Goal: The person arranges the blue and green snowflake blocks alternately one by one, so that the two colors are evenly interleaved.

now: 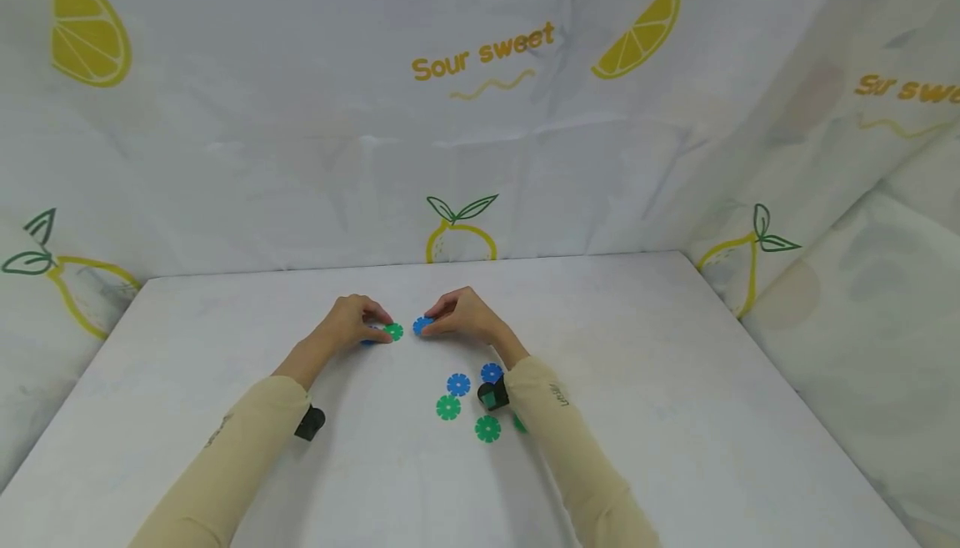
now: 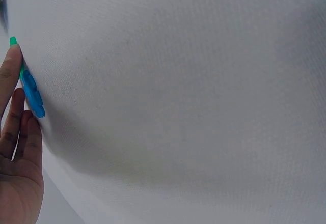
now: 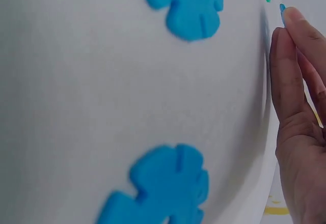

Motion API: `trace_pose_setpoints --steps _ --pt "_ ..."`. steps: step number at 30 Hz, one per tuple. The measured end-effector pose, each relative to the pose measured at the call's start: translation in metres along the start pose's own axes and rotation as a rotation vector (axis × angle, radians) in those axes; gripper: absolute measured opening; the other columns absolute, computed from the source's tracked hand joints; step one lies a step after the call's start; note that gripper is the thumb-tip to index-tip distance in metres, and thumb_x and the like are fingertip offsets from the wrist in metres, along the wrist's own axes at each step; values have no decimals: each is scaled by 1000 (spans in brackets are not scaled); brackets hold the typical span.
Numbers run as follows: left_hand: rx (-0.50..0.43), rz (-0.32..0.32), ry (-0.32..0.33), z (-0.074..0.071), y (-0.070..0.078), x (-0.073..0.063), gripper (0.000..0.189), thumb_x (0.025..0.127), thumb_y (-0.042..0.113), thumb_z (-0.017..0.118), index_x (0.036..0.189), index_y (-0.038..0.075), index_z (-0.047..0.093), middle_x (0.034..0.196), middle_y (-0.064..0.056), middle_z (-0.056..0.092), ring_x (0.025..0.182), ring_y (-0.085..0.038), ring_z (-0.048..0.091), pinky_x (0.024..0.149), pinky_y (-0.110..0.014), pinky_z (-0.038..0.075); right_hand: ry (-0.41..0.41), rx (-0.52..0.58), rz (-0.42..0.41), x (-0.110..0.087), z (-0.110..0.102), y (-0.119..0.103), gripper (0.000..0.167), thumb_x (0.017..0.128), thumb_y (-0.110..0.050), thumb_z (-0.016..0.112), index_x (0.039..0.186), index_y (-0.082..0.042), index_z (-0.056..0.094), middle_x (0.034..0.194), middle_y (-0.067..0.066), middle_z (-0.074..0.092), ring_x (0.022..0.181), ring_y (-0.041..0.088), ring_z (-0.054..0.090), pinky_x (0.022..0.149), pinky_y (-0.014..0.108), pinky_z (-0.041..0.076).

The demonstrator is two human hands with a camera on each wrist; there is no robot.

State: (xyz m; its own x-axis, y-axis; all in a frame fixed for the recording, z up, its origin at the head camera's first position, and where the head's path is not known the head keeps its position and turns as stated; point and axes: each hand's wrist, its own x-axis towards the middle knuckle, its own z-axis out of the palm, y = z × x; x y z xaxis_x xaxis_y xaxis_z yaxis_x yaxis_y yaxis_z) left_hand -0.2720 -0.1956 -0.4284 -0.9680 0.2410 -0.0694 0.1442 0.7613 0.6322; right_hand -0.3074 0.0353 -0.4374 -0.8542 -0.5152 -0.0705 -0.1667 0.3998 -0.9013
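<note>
- Head view: white tabletop [image 1: 600,348], far, left and right edges visible; both hands work about midway across, nearer the far edge.
- Head view: left hand [image 1: 349,321] pinches a green disc [image 1: 394,332], slotted round its rim, between thumb and fingers.
- Head view: right hand [image 1: 467,316] pinches a blue disc [image 1: 421,327] of the same kind; the two held discs face each other, near but apart.
- Head view: five loose discs lie closer to the viewer, between the hands and the right edge side: two blue pieces [image 1: 458,384], two green pieces [image 1: 448,407] in plain sight, and a partly hidden green piece [image 1: 520,424] by the right sleeve [image 1: 573,456].
- Head view: lemon-print cloth [image 1: 300,156] hangs behind the far edge.
- Left wrist view: fingertips grip the green disc at the frame's side; a joined-looking blue disc [image 2: 33,95] touches it. Interlock cannot be confirmed from this angle.
- Right wrist view: fingertips close narrowly on the blue disc, of which only a sliver shows; the green disc sits just beside it. The two loose blue pieces lie on the tabletop, apart, both cut by the frame.
</note>
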Motion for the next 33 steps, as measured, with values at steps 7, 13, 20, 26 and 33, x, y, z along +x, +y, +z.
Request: trace_pose_setpoints --steps 7,13,20,26,33 --pt "15 -20 -2 -1 1 0 24 77 15 81 97 4 74 104 -12 66 104 -31 56 94 -45 45 0 -93 42 3 6 -11 19 77 -12 81 92 -4 73 87 3 71 81 12 62 80 24 50" --pt "19 -14 -6 -1 -2 1 23 77 15 81 97 4 74 103 -12 66 104 -30 56 94 -45 45 -15 -223 83 9 11 -22 21 76 -13 82 93 -5 73 85 1 70 79 10 61 78 22 49" --pt "12 -11 -14 -1 -2 0 22 77 14 81 96 4 74 103 -12 66 105 -31 56 95 -45 45 7 -350 147 14 17 -31 19 74 -14 84 89 -7 74 78 -1 67 72 8 55 68 18 44" --pt "21 -20 -21 -1 0 2 22 78 14 80 97 4 74 105 -12 66 104 -30 55 95 -45 45 10 -382 175 12 18 -35 20 75 -12 83 91 -6 74 81 0 68 72 8 56 68 17 44" --pt "26 -18 -17 -1 3 2 23 77 14 81 96 4 74 102 -12 65 101 -29 55 92 -45 46 -6 -361 178 11 14 -37 20 75 -5 81 94 -4 74 85 4 72 74 9 62 73 19 48"
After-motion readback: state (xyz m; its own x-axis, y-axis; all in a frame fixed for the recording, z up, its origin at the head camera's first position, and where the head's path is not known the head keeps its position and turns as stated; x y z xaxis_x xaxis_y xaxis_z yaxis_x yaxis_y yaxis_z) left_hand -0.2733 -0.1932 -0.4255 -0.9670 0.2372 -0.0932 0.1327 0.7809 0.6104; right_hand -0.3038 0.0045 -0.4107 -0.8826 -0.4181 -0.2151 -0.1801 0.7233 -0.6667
